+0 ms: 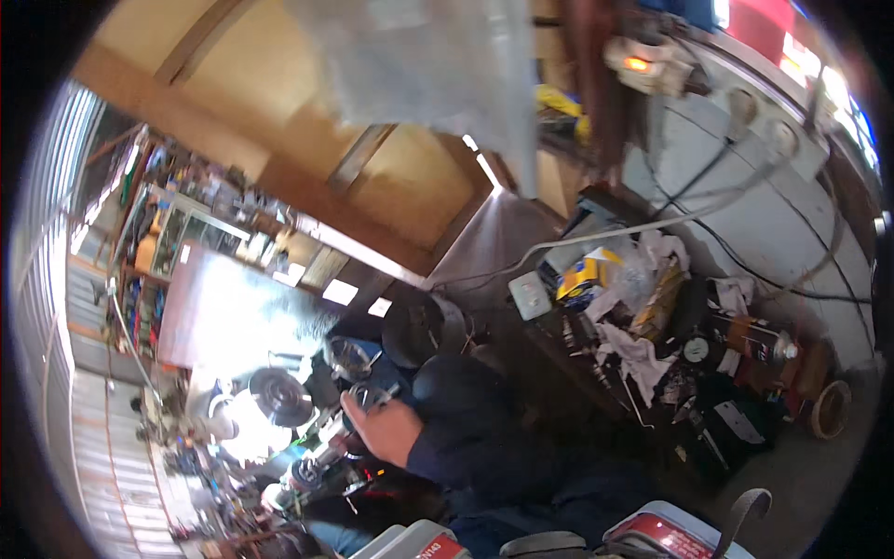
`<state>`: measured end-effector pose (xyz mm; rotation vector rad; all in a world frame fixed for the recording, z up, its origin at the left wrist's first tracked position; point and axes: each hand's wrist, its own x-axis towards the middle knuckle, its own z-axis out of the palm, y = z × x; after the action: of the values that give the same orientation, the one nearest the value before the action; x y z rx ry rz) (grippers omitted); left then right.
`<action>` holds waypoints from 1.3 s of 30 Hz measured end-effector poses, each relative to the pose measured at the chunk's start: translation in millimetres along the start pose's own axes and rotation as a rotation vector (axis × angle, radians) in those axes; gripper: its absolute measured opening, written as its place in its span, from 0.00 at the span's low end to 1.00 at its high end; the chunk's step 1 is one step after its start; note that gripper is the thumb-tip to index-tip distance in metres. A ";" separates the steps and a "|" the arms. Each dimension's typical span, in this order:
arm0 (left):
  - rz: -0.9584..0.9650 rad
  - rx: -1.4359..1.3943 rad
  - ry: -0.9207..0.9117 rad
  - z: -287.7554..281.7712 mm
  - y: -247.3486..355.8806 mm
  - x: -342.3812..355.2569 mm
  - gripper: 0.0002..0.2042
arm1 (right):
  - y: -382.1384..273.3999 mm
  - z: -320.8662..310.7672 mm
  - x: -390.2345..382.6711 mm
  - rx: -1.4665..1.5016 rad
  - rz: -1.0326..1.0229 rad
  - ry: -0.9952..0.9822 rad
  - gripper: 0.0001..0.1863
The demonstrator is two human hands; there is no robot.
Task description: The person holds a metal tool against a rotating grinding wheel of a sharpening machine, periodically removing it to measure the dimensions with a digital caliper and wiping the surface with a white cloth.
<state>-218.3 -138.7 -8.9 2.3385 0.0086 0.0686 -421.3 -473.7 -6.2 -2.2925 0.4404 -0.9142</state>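
Observation:
A bare hand (386, 431), which I take for my left hand, reaches leftward out of a dark sleeve (521, 475). One digit points up and left; the other fingers are hidden, so its grip does not show. Just beyond the fingertips are small metal parts I cannot make out. A round metal piece (350, 356) lies above the hand, and a dark ribbed disc (281, 396) is farther left in bright glare. My right hand does not show.
On the right, a cluttered bench holds a yellow and blue package (587, 278), white rags (626, 352), a spray can (759, 337) and a tape roll (831, 410). A pale cable (670, 224) crosses above. Plastic sheeting (419, 56) hangs overhead. White-and-red boxes (666, 529) edge the bottom.

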 end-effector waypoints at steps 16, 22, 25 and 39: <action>-0.420 0.289 0.310 -93.8 -179.5 12.6 0.24 | -26.5 11.7 12.0 -0.426 -0.080 -0.007 0.27; -0.383 0.808 -0.067 -107.8 -128.5 29.2 0.18 | -35.8 25.5 8.8 -0.517 -0.093 0.035 0.25; -0.299 0.934 -0.143 -105.4 -157.8 32.6 0.14 | -38.1 33.5 6.0 -0.530 -0.049 0.015 0.26; -0.136 0.527 -0.468 -113.8 -242.0 61.4 0.17 | -39.6 41.7 -0.1 -0.616 0.265 0.004 0.30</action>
<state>-159.3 113.0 -101.0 2.8122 -0.0528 -0.6167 -389.0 -426.2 -3.8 -2.6744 1.1267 -0.7134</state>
